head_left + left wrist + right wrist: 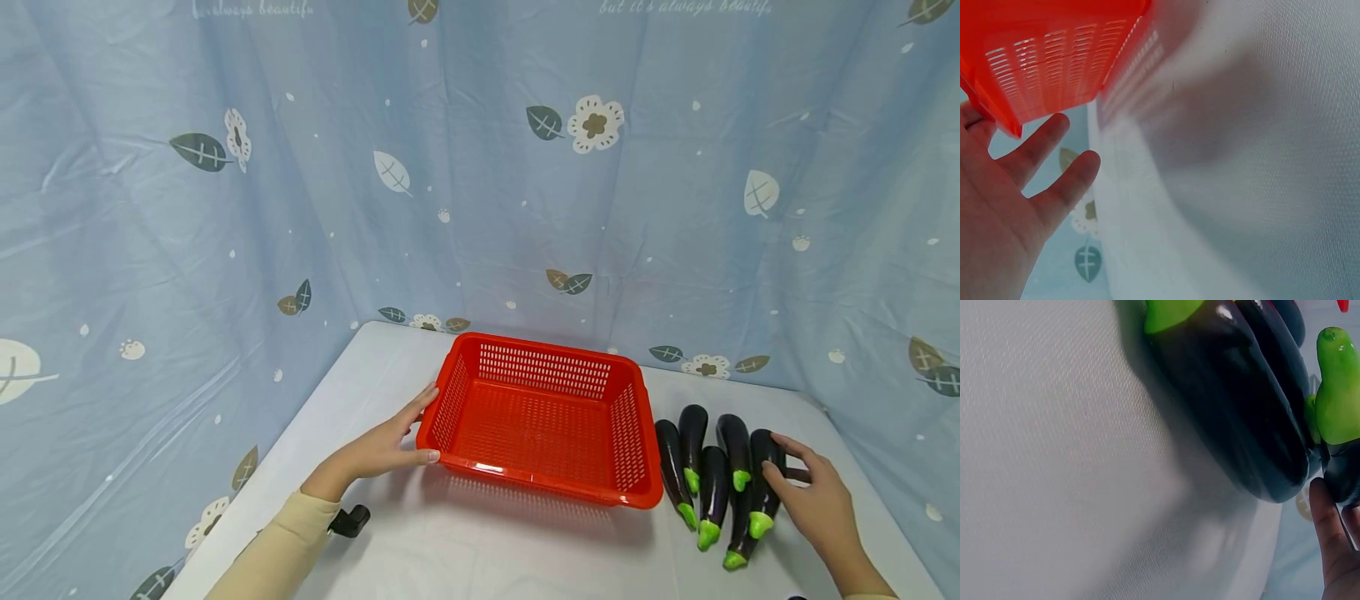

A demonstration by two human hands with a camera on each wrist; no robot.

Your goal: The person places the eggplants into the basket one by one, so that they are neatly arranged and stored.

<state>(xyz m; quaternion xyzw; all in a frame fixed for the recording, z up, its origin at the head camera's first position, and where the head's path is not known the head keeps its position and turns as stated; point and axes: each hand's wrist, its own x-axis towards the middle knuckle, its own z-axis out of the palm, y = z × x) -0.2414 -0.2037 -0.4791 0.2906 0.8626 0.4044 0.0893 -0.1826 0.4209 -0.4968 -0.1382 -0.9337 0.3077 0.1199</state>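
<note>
A red plastic basket point(543, 480) with slotted walls stands mid-table in the head view, nothing inside it. At its left end, my left hand point(378, 446) touches the rim, fingers spread and fairly straight, thumb along the front corner. The left wrist view shows two extended fingers point(1063, 187) below the basket's wall point(1054, 69). On the right, my right hand point(821, 500) pinches the rightmost dark purple eggplant point(763, 479) between thumb and fingers. Its green cap point(1338, 394) points up in the right wrist view, beside another eggplant point(1229, 400) lying on the table.
Several more eggplants, among them one point(670, 467) near the basket's right wall, lie in a cluster, green caps toward me. A small black object point(350, 522) shows beside my left forearm. A patterned blue curtain point(487, 208) hangs behind the white table point(465, 550).
</note>
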